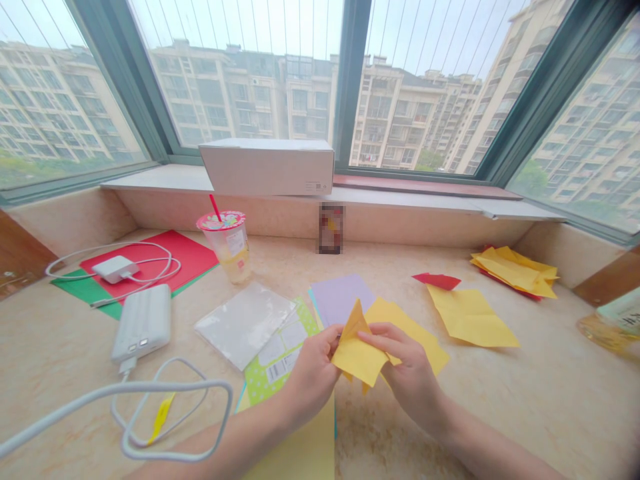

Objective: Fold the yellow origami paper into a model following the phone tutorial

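Note:
Both hands hold a folded yellow paper (356, 352) just above the marble counter. My left hand (313, 375) pinches its left edge, fingers closed. My right hand (407, 373) grips its right side with thumb and forefinger on top. A pointed flap of the paper sticks up between the hands. Under them lie a flat yellow sheet (415, 330) and a lilac sheet (340, 297). Another yellow sheet (470, 317) lies to the right, with a small red folded piece (437, 281) behind it.
A drink cup with a red straw (227, 243) stands at the back left. Red and green sheets (165, 260) carry a white charger. A power bank (143, 321) and looping cable (150, 400) lie left. A paper pack (250, 327), a yellow stack (517, 270) and a white box (267, 167) on the sill.

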Action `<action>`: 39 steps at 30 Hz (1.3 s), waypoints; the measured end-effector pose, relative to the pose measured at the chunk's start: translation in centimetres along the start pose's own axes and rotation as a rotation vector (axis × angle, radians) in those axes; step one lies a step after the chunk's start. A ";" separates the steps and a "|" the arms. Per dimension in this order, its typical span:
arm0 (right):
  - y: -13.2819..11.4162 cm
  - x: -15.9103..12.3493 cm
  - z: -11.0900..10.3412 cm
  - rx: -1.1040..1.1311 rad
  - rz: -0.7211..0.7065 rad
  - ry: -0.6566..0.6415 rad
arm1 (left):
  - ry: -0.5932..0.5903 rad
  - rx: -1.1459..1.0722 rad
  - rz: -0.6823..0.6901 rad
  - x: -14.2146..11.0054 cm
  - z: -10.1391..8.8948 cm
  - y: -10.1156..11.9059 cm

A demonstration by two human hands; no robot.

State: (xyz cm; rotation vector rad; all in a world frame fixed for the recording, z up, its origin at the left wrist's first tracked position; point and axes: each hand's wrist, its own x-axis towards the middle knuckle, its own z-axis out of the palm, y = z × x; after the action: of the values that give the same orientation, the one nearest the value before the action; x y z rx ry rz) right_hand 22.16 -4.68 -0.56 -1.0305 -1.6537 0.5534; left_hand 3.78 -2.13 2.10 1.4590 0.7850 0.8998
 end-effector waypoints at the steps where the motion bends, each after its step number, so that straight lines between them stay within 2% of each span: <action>1: -0.1 0.1 0.0 -0.007 -0.001 0.014 | -0.002 0.016 0.006 0.0 0.0 0.0; 6: -0.7 0.6 -0.1 -0.062 -0.022 0.053 | -0.012 0.080 0.073 -0.1 0.1 0.2; 11: -0.8 0.8 -0.4 -0.107 0.021 -0.052 | 0.070 0.187 0.154 0.1 0.1 0.2; 14: -0.9 0.7 -0.4 -0.112 0.072 -0.084 | 0.072 0.216 0.125 0.0 0.1 0.1; 18: -1.4 0.6 -0.4 -0.115 0.199 -0.044 | 0.112 0.219 0.070 -0.3 0.2 0.1; 22: -1.7 0.4 -0.3 -0.106 0.255 -0.016 | 0.111 0.239 0.054 -0.5 0.3 0.1; 25: -1.7 0.3 0.2 -0.009 0.339 -0.010 | 0.132 0.228 0.058 -0.4 0.2 -0.1; 29: -2.1 0.6 0.7 0.207 0.491 -0.110 | 0.243 0.228 0.068 -0.1 -0.1 -0.3; 33: -2.6 1.1 0.6 0.252 0.499 -0.161 | 0.198 0.079 0.078 0.0 -0.1 -0.3; 36: -2.5 1.1 0.4 0.309 0.492 -0.111 | 0.131 -0.107 0.063 0.2 0.0 -0.2; 39: -2.0 0.8 0.4 0.310 0.475 -0.073 | 0.127 -0.235 0.029 0.4 0.1 -0.2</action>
State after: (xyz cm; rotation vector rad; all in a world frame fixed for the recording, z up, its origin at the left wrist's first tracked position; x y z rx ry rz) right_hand 21.03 -4.98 1.25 -1.1806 -1.3256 1.1337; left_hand 4.05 -1.86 1.93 1.2192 0.7254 1.0772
